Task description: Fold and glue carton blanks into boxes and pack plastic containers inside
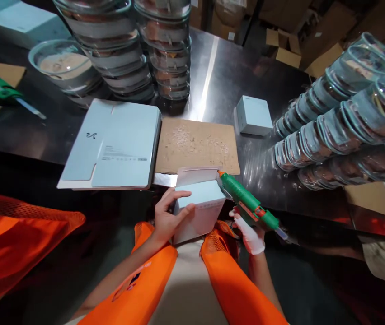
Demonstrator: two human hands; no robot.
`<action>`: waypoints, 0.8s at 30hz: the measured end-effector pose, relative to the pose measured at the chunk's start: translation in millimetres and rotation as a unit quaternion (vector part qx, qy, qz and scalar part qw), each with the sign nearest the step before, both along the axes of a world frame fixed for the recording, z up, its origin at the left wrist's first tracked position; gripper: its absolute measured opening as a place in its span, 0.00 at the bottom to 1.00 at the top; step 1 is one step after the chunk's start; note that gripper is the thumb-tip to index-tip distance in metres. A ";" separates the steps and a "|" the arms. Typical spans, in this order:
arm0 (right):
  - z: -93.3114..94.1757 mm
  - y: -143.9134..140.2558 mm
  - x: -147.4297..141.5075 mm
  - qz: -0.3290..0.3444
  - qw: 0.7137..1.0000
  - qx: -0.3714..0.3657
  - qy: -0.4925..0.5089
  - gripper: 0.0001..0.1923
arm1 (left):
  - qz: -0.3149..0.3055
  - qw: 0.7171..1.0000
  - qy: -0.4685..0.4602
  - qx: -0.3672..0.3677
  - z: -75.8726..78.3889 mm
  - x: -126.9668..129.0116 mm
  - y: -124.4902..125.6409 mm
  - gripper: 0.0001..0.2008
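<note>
Just below the glue-spattered cardboard mat (197, 145), the left hand (167, 219) clasps the side of a small pale-blue carton (201, 207), while the gloved right hand (251, 232) grips a green glue gun (248, 203), its nozzle touching the carton's open flap.

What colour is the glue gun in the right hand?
The glue gun is green with an orange tip; the right hand holds it. The head view shows it best.

A dark steel worktable (213, 76) fills the view, and a bright strip of light reflects along its surface. Behind it, brown cardboard cartons (317, 40) stand stacked in a dim room. The floor below is dark.
</note>
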State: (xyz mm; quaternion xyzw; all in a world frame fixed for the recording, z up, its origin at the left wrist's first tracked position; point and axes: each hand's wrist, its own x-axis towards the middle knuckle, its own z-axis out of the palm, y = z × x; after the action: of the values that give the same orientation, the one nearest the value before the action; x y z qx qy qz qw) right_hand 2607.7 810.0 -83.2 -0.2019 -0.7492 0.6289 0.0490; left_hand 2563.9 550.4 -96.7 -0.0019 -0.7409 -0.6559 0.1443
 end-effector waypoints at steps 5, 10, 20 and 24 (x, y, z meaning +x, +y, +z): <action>6.4 17.5 -48.1 -0.042 0.996 -0.063 -0.046 0.27 | 0.013 0.998 -0.033 0.052 -0.2 -0.9 -5.5 0.12; 2.9 25.3 -114.2 -0.031 0.986 -0.059 -0.154 0.31 | 0.003 0.997 -0.037 0.073 2.6 1.3 -4.4 0.14; 36.9 -1.0 -86.2 0.030 0.999 0.027 0.013 0.27 | -0.041 0.996 -0.044 0.071 1.3 -2.0 -3.1 0.19; 31.9 -38.7 -88.2 0.140 0.973 -0.177 -0.044 0.30 | -0.059 0.996 -0.033 0.066 -0.5 -3.0 4.3 0.24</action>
State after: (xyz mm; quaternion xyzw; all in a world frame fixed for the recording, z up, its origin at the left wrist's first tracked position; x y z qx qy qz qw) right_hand 2519.4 771.2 -51.4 -0.1279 -0.6485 0.7425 -0.1086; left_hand 2561.0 554.8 -97.2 -0.0147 -0.6992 -0.7102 0.0805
